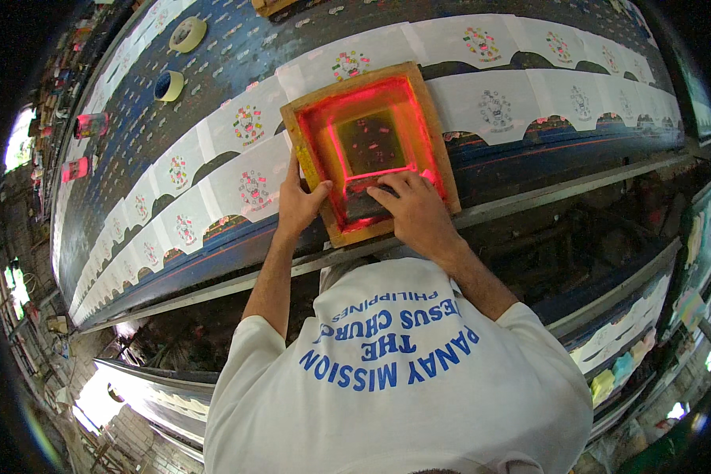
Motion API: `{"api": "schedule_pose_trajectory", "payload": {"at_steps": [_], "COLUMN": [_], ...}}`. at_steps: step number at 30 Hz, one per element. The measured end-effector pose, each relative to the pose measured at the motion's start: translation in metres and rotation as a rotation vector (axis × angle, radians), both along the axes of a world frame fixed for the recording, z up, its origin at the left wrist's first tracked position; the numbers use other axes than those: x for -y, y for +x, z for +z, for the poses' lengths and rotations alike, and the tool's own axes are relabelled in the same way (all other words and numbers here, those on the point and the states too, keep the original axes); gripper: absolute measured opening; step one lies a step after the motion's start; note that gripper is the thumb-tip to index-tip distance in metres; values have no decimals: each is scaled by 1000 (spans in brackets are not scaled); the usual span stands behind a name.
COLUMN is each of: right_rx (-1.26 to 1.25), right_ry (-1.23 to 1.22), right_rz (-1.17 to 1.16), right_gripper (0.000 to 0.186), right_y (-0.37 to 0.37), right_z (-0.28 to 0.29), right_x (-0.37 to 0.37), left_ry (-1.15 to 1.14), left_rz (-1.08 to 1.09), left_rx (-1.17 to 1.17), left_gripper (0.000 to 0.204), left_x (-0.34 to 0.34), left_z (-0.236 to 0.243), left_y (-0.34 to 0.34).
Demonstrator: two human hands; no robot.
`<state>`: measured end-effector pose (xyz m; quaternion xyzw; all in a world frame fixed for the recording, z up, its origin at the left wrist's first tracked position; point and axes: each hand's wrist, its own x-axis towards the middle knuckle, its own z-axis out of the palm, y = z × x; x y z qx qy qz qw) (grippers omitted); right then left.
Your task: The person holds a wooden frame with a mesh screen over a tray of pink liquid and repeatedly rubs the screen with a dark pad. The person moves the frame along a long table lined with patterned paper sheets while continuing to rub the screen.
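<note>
Fingers of the right hand [419, 209] bend over the pink-edged squeegee [363, 204] inside the wooden screen frame [351, 88]; whether they clamp it, I cannot tell. The left hand [299, 207] clamps the frame's left side, over white printed sheets [247, 124] on the long table [237, 43]
</note>
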<state>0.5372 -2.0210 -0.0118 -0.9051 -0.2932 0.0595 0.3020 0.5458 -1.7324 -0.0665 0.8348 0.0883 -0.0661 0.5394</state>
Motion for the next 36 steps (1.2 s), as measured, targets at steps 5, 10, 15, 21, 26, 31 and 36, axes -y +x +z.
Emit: {"api": "schedule_pose_trajectory", "payload": {"at_steps": [5, 10, 15, 21, 26, 31, 36], "right_rx": [26, 14, -44, -150, 46, 95, -34], "right_ry": [-9, -31, -88, 55, 29, 62, 46], "right_rz": [33, 66, 98, 135, 17, -15, -26], "right_gripper": [49, 50, 48, 38, 41, 43, 46], "right_y": [2, 6, 13, 73, 140, 86, 17], "right_z": [1, -1, 13, 16, -9, -15, -3], "right_x": [1, 1, 1, -2, -30, -22, -5], "left_ry": [-19, 33, -26, -79, -47, 32, 90], "left_rz": [-2, 3, 18, 12, 12, -13, -33], "left_rx": [14, -57, -56, 7, -100, -66, -42], "left_gripper": [103, 103, 103, 103, 104, 105, 104], "left_x": [-4, -5, 2, -11, 3, -2, 0], "left_z": [-2, 2, 11, -17, 16, 7, 18], "left_y": [0, 2, 2, -2, 3, 0, -4]}}
